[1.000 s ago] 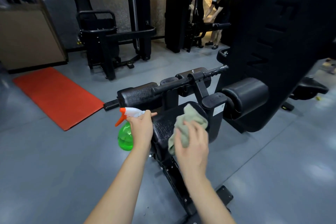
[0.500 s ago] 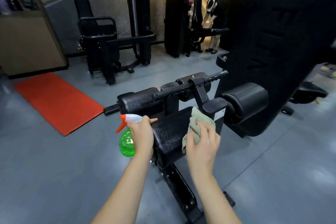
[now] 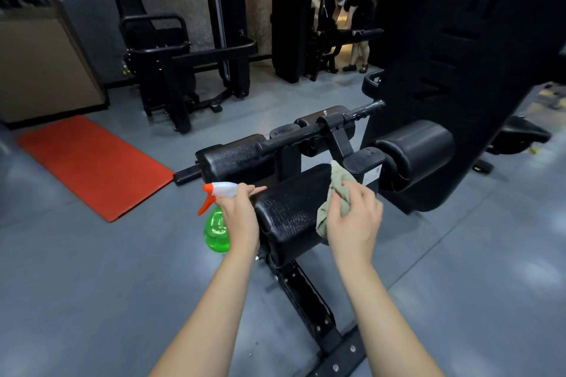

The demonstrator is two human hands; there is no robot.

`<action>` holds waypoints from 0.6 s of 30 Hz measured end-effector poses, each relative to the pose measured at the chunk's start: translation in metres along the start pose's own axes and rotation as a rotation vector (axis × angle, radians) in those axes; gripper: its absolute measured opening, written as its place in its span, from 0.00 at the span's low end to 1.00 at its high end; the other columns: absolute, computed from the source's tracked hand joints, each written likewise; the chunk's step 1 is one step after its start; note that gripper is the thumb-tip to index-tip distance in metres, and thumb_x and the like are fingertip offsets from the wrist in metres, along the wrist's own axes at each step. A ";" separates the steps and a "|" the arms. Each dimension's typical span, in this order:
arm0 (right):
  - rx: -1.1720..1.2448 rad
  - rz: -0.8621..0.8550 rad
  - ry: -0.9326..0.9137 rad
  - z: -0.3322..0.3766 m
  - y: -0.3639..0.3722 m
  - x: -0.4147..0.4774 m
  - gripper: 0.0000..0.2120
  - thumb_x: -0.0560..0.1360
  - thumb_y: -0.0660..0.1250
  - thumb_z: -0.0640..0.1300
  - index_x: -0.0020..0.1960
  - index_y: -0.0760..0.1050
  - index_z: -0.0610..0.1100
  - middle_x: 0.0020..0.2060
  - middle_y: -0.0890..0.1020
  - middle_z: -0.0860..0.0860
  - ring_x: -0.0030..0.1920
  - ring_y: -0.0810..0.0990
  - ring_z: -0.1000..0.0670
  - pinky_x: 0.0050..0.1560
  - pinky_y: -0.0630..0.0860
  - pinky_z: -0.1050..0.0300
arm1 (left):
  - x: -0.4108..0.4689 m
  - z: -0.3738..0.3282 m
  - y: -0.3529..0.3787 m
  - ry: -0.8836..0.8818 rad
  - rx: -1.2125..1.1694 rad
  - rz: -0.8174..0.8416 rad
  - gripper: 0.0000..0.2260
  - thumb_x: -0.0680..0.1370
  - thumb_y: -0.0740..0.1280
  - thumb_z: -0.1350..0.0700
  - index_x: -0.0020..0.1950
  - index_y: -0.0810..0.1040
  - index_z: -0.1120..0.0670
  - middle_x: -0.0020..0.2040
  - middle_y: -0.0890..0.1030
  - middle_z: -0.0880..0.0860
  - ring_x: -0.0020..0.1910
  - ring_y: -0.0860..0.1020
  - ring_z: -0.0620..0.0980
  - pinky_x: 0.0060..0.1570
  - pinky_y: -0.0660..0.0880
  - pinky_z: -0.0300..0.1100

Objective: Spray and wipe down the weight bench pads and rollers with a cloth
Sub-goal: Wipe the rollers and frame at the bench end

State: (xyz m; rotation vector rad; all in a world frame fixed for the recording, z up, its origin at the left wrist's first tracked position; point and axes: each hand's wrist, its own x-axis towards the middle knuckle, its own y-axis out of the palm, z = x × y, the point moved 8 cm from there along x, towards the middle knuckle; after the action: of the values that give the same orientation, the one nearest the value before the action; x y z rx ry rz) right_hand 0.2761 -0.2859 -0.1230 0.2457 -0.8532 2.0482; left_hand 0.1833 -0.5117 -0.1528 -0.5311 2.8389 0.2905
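Left hand (image 3: 239, 217) grips green plastic spray bottle (image 3: 216, 229) with a white-orange trigger, just left of black textured bench pad (image 3: 291, 208). Right hand (image 3: 352, 220) clutches pale green cloth (image 3: 335, 190) against the pad's right edge. Beyond: black foam roller (image 3: 232, 159), orange floor mat (image 3: 92, 162).

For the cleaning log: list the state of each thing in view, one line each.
spray bottle, upright, nozzle pointing left, away from the seat pad
left hand, grips the spray bottle, index finger straight
cloth, crumpled, against the seat pad's right edge
right hand, holds the cloth
seat pad, mostly uncovered
orange mat, flat on the floor
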 end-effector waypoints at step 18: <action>-0.071 0.069 -0.042 0.006 0.001 0.012 0.10 0.76 0.70 0.44 0.58 0.81 0.49 0.58 0.79 0.53 0.57 0.72 0.43 0.58 0.71 0.46 | 0.006 0.011 0.001 -0.037 -0.074 0.004 0.22 0.79 0.63 0.52 0.71 0.62 0.53 0.53 0.87 0.48 0.62 0.75 0.50 0.60 0.62 0.46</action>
State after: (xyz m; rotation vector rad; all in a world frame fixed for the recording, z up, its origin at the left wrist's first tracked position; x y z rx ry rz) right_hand 0.2674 -0.2821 -0.1134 0.2237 -0.9704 2.0779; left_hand 0.1795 -0.5099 -0.1650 -0.5297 2.8028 0.4039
